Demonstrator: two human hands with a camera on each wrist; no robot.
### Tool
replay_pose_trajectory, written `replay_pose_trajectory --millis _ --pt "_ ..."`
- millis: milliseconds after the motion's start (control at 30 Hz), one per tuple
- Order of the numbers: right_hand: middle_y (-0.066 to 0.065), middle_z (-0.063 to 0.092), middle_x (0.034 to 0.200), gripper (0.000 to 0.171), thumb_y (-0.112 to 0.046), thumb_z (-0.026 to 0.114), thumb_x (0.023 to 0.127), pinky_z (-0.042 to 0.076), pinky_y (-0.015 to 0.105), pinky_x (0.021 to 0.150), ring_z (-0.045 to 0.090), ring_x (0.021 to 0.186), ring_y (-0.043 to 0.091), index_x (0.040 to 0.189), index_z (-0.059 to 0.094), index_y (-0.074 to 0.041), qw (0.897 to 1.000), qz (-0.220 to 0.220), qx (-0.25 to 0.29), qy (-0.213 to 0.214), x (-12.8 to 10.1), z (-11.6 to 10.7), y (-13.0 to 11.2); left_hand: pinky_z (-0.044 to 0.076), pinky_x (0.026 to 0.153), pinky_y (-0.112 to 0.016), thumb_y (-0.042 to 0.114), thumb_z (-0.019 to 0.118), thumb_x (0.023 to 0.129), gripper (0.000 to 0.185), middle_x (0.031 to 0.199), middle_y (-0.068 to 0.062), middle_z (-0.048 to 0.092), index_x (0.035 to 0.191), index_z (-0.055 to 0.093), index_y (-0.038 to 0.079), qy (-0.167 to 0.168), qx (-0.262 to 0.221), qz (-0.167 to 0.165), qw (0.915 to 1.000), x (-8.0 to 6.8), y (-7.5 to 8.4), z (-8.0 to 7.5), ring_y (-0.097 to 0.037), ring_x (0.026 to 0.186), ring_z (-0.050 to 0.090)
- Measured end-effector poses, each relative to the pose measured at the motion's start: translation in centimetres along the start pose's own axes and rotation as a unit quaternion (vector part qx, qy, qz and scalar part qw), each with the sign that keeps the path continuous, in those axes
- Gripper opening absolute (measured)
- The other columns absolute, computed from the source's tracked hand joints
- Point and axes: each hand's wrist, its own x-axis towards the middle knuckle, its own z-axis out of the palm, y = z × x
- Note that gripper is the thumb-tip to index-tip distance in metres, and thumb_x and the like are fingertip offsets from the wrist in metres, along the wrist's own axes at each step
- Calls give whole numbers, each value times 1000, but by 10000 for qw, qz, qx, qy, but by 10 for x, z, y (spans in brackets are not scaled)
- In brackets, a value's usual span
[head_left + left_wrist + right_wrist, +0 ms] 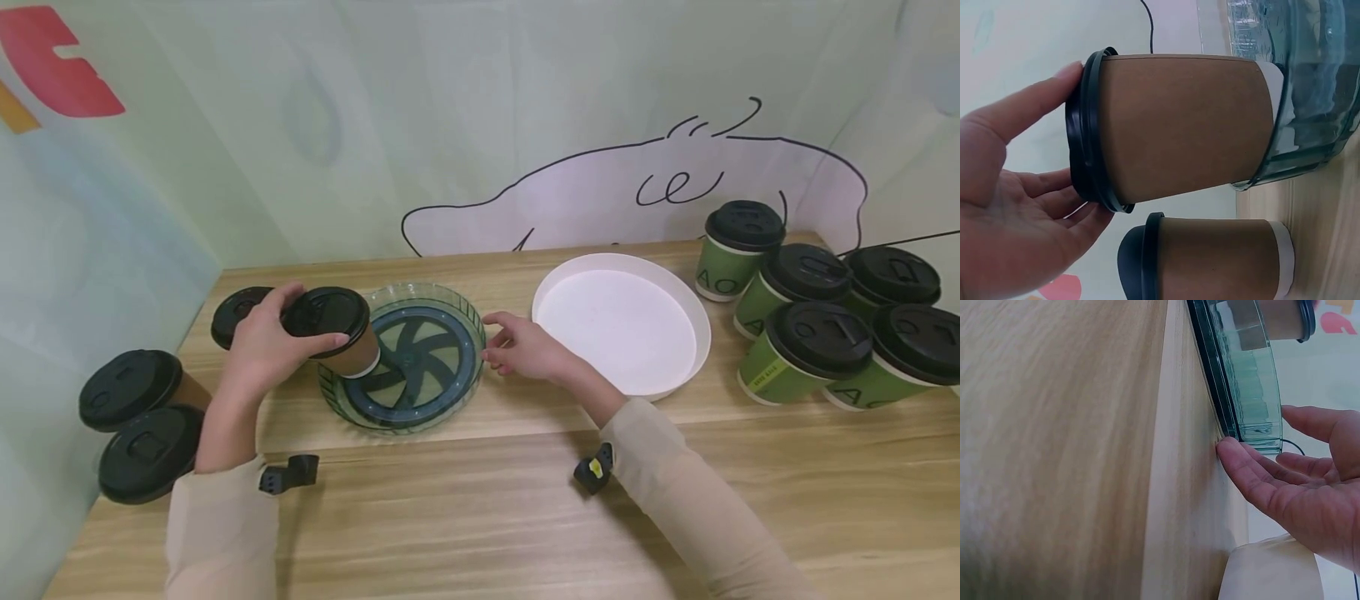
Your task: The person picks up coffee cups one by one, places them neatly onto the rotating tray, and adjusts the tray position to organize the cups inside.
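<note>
My left hand [262,350] grips a brown paper coffee cup [352,360] by its black lid, thumb on one side and fingers on the other. The cup is slightly tilted, its white base inside the left rim of a round clear-green tray [411,358] with a dark spoked bottom. In the left wrist view, the wall of the tray [1322,81] hides part of the cup's base. At the tray's right side is my right hand [528,348], fingers loosely bent. In the right wrist view, its fingertips [1227,445] are at the tray's lower edge and the thumb is by the rim.
A round white tray [615,333] lies right of the green one. Several green cups [772,362] with black lids stand at the far right. More black-lidded brown cups [150,450] stand at the left, one behind my left hand. A printed curtain [465,125] borders the table.
</note>
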Motion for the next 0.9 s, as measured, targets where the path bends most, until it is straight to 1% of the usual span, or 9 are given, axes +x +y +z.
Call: replay_pose_trajectory --millis 300,500,733,900 --pt "17 58 104 54 -8 58 89 53 30 69 63 78 23 138 34 -4 10000 21 -57 9 -2 0 -1 25 98 -58 33 74 76 91 141 -27 29 141 23 -4 104 -282 145 9994 0 -2 3 -45 126 26" --pt "17 59 104 54 -8 58 89 53 29 69 64 78 23 138 35 -4 10000 3 -80 24 0 -1 0 26 97 -58 35 74 76 92 141 -27 27 142 22 -3 68 -287 164 9994 1 -4 3 -45 126 26" --pt "17 60 103 54 -8 58 89 53 28 68 64 79 22 138 35 -4 10000 -69 -39 -6 2 0 2 28 97 -57 39 73 76 95 143 -28 22 144 18 1 -9 -421 49 9991 0 -7 4 -46 127 25" --pt "18 60 103 54 -8 58 89 53 28 68 64 79 22 138 34 -4 10000 -75 -39 -24 1 0 2 31 96 -57 37 70 79 92 144 -29 18 145 16 3 -7 -627 -40 9980 -6 -4 0 -47 128 23"
